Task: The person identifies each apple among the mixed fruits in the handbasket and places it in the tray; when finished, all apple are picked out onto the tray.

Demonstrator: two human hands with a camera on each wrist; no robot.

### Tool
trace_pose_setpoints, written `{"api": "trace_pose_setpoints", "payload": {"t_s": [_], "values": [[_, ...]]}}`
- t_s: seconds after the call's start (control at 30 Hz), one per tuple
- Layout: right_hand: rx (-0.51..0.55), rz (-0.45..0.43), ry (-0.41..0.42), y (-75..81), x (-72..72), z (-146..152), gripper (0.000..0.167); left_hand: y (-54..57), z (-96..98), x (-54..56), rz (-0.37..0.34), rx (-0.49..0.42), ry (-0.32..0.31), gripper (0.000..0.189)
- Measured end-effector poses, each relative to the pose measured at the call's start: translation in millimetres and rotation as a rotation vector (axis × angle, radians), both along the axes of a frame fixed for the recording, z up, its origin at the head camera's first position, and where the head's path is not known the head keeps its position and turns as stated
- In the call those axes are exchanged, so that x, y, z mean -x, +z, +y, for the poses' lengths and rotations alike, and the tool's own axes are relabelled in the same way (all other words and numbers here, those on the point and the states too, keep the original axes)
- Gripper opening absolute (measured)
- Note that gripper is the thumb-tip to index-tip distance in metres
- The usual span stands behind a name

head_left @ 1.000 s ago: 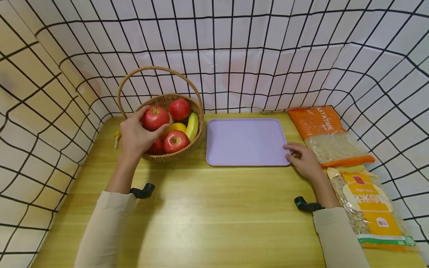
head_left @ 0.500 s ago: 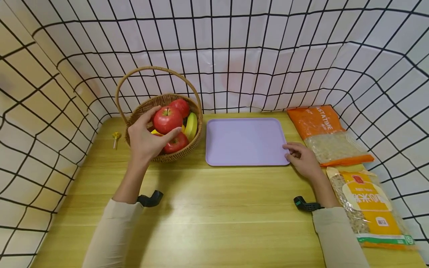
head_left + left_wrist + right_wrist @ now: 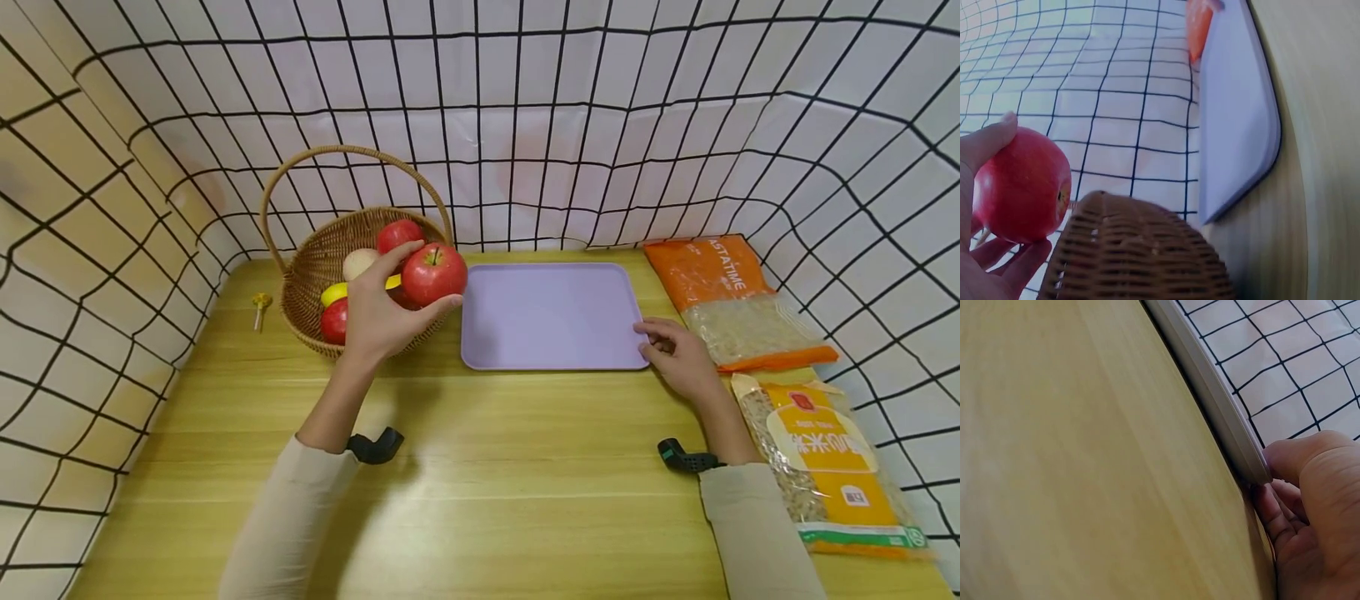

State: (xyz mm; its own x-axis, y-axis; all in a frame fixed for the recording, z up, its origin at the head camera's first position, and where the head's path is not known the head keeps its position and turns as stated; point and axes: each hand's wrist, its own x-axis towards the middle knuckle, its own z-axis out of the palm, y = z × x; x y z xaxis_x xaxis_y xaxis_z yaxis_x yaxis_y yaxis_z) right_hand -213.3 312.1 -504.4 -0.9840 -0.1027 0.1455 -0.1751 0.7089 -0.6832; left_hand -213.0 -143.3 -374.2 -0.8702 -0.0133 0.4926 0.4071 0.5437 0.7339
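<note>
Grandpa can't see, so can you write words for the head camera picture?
A person's left fingers hold a round red apple by the right rim of a brown woven wicker basket of fruit. Their right fingers hold the right edge of a flat purple rectangular tray.

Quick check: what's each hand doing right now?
Left hand: holding a red apple.
Right hand: pinching the purple tray at its edge.
</note>
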Motion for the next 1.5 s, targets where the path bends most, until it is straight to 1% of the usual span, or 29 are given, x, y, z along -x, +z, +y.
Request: {"api": "trace_pose_setpoints", "payload": {"t_s": [0.17, 0.3, 0.4, 0.5, 0.63, 0.77, 0.87, 0.93, 1.0, 1.07, 1.13, 1.23, 1.37, 1.5], "values": [[0.008, 0.005, -0.008, 0.6, 0.5, -1, 0.033, 1.1, 17.9, 5.1, -0.033, -0.018, -0.075, 0.076], [0.011, 0.003, -0.017, 2.6, -0.4, -3, 0.033, -2.7, 33.0, 7.2, -0.048, 0.013, -0.149, 0.08], [0.008, -0.002, -0.02, 4.3, -1.9, -4, 0.034, -9.8, 43.8, 7.0, -0.073, 0.035, -0.201, 0.082], [0.009, -0.003, -0.021, 5.2, -3.1, -4, 0.034, -19.1, 54.9, 7.3, -0.108, 0.034, -0.241, 0.082], [0.016, 0.004, -0.026, 5.6, -3.8, -2, 0.034, -30.7, 71.9, 11.4, -0.152, 0.029, -0.268, 0.081], [0.021, 0.014, -0.03, 4.7, -3.4, -1, 0.034, -40.1, 88.5, 18.1, -0.179, 0.051, -0.224, 0.08], [0.03, 0.022, -0.029, 3.0, -2.5, -2, 0.034, -47.5, 97.9, 25.1, -0.196, 0.036, -0.188, 0.079], [0.039, 0.024, -0.025, 2.3, -1.9, -3, 0.034, -52.6, 101.8, 29.5, -0.24, -0.011, -0.173, 0.079], [0.043, 0.024, -0.025, 1.6, -1.2, -3, 0.034, -57.9, 104.4, 33.4, -0.302, -0.063, -0.156, 0.08], [0.043, 0.022, -0.023, 1.4, -0.9, -4, 0.034, -63.9, 106.0, 37.4, -0.368, -0.106, -0.12, 0.081], [0.041, 0.021, -0.024, 1.6, -0.6, -5, 0.034, -69.4, 107.6, 42.5, -0.403, -0.134, -0.086, 0.083], [0.034, 0.018, -0.026, 2.5, -0.3, -5, 0.033, -77.7, 110.2, 52.8, -0.402, -0.154, -0.048, 0.084], [0.028, 0.012, -0.036, 3.4, -1.2, -5, 0.033, -88.0, 113.6, 68.3, -0.371, -0.159, -0.025, 0.085], [0.036, 0.002, -0.037, 3.0, -2.6, -6, 0.033, -95.3, 115.7, 79.7, -0.375, -0.172, -0.01, 0.084]]}}
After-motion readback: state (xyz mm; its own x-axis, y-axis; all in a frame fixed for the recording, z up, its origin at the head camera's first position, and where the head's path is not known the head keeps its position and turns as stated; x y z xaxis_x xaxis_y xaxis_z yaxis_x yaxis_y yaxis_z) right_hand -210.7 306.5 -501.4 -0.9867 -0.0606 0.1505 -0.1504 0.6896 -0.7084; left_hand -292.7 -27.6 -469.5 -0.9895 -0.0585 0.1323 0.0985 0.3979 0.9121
